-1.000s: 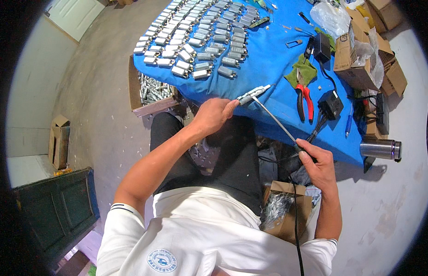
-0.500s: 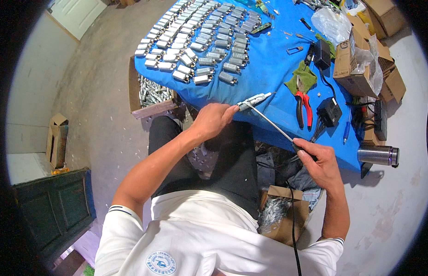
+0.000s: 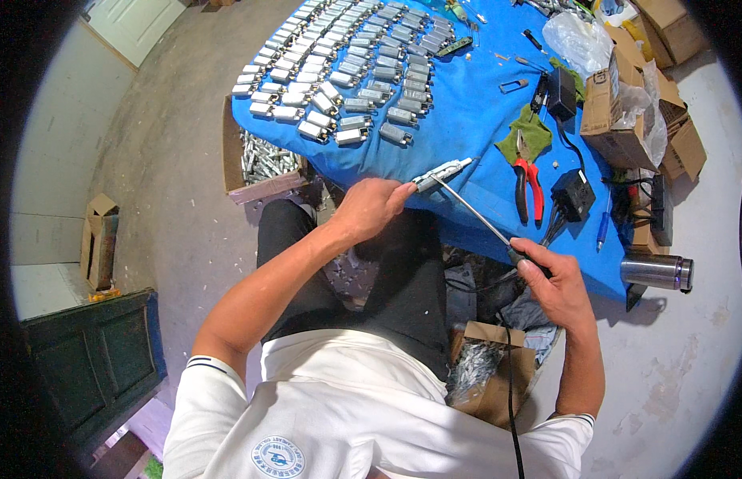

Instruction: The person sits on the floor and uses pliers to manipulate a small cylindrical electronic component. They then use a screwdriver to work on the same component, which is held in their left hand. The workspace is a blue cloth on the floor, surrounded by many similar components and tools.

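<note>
While left hand (image 3: 375,211) pinches a part (image 3: 444,173) (held end's hidden), right hand (image 3: 557,279) grips a tool (image 3: 472,210), handle (image 3: 517,255) mostly covered tbh.

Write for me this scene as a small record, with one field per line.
Left hand: grips a silvery metal part by one end
Right hand: holds a black-handled tool with thin metal shaft
Contact: shaft tip appears to meet the part
Blue tablecloth: rows of silvery metal blocks, upper left
Pliers: head on green cloth
Below table's left edge: open cardboard box holding small metal pieces
</note>
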### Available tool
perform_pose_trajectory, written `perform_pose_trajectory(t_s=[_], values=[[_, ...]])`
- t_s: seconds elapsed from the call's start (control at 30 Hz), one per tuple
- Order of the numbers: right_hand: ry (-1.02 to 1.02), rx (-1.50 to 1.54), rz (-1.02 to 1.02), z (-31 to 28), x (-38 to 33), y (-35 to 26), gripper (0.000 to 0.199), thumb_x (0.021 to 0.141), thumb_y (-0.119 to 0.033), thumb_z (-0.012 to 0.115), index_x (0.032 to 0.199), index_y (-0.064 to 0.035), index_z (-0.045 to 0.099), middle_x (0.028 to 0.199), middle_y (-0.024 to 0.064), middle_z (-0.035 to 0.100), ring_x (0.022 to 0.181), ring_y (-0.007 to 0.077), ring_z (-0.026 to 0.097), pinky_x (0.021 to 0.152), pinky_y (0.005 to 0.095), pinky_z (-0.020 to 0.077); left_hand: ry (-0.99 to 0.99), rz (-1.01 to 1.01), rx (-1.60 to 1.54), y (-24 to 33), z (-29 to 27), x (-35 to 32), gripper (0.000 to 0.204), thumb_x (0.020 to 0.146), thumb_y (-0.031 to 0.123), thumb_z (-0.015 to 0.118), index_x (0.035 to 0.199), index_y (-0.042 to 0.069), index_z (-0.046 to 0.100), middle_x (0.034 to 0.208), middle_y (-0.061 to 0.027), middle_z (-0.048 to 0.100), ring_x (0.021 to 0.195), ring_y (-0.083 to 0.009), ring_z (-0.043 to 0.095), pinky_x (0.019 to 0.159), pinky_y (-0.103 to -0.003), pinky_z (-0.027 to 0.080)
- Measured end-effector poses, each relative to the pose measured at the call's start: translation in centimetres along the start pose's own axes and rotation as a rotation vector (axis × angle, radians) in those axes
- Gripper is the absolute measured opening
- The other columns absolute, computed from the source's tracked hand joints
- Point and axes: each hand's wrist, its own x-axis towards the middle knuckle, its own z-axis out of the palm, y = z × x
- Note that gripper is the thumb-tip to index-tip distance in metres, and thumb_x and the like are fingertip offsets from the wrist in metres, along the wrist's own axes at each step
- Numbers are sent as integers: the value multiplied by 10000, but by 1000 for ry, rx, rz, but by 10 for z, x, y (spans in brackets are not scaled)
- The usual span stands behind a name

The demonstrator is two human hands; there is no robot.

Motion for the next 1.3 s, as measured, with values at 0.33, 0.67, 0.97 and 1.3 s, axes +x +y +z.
perform_pose_trajectory(t_s=[0.33,0.67,0.97,1.3], values=[[18,-114,-168,9,9,8,378,835,-101,683,1207,-57,636,972,171,684,839,255,664,746,320,502,26,-1,-12,2,4,-1,539,1010,440,428,759,-4,601,612,-113,553,584,-237,534,597,-388,438],[-129,127,39,-4,20,25,393,845,-103,679,1231,-52,632,1074,111,707,947,141,642,850,286,490,-12,-5,21,7,2,-4,547,1011,438,426,732,-9,574,588,-110,523,555,-232,507,573,-387,425],[-228,492,219,0,22,36,419,881,-163,668,1274,-36,603,723,16,572,502,38,447,433,203,352,46,47,31,4,-2,-6,519,1012,409,444,725,-5,569,564,-93,487,522,-220,470,538,-379,398],[-111,609,323,30,6,25,435,882,-146,659,1298,-46,581,694,6,572,500,49,484,434,196,367,93,90,119,3,-11,-5,522,1009,427,438,747,-2,579,574,-109,493,522,-265,479,543,-410,396]])
